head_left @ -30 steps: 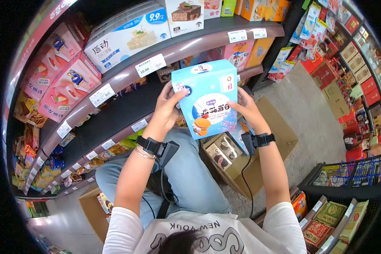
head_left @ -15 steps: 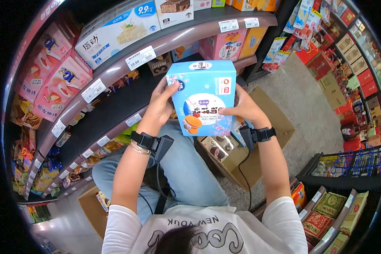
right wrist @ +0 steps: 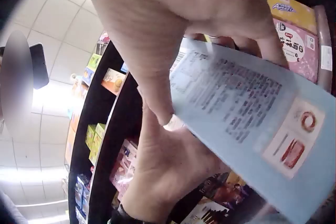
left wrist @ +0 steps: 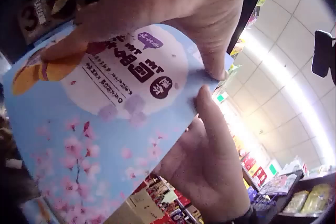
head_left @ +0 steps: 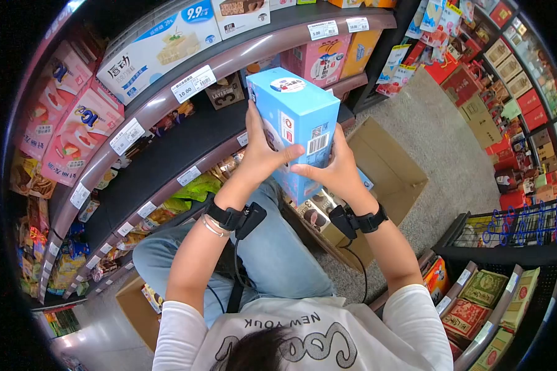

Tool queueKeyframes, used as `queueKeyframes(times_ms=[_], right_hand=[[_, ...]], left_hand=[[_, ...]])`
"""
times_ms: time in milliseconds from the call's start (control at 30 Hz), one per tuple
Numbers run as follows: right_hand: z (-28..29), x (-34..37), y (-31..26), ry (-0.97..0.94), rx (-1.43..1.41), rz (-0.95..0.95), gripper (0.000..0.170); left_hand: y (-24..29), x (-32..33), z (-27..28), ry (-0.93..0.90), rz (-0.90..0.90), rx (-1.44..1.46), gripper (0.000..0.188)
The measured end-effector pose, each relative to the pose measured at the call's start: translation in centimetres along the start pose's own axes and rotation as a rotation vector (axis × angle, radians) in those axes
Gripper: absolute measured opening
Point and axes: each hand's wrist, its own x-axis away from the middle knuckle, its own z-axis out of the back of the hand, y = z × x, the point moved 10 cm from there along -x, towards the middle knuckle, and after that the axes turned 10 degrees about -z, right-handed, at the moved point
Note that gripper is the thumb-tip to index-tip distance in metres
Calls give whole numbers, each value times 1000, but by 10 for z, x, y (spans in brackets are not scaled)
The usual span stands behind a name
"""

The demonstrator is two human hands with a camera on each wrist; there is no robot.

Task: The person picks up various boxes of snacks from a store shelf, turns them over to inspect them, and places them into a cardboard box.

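Observation:
A light-blue snack box (head_left: 309, 117) is held up between both hands, in front of the shelves and above the person's knees. My left hand (head_left: 261, 153) grips its left side, with the thumb laid across the barcode side. From the right, my right hand (head_left: 338, 171) grips the box, its thumb close below the left thumb. Pink blossoms and a round cake picture mark the box front (left wrist: 58, 134) in the left wrist view. Small print covers the back panel (right wrist: 231, 98) in the right wrist view, where the right fingers bend over the far edge.
An open cardboard carton (head_left: 397, 170) with snack boxes stands on the floor beyond the right forearm. Another carton (head_left: 136, 312) is by the left knee. Curved shelves (head_left: 198, 148) run along the left, with a pink box (head_left: 319, 60) on a lower shelf. Wrist cameras trail cables.
The box has turned from its front face toward the head camera to its barcode side. Both hands shifted with it, and their thumbs now lie close together. The head view also moved slightly.

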Motion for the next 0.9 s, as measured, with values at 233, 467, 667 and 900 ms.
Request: queueKeyframes(times_ms=[233, 467, 667, 900], right_hand=[[-5, 3, 8, -178, -118, -83, 72], [-16, 5, 3, -219, -213, -84, 67], [-14, 5, 5, -189, -132, -74, 69], [6, 10, -33, 15, 165, 37, 88]], left_hand=[[9, 14, -10, -74, 59, 210, 124], [13, 17, -19, -89, 160, 258, 77], [15, 16, -19, -81, 177, 251, 74], [25, 15, -53, -179, 56, 229, 106]])
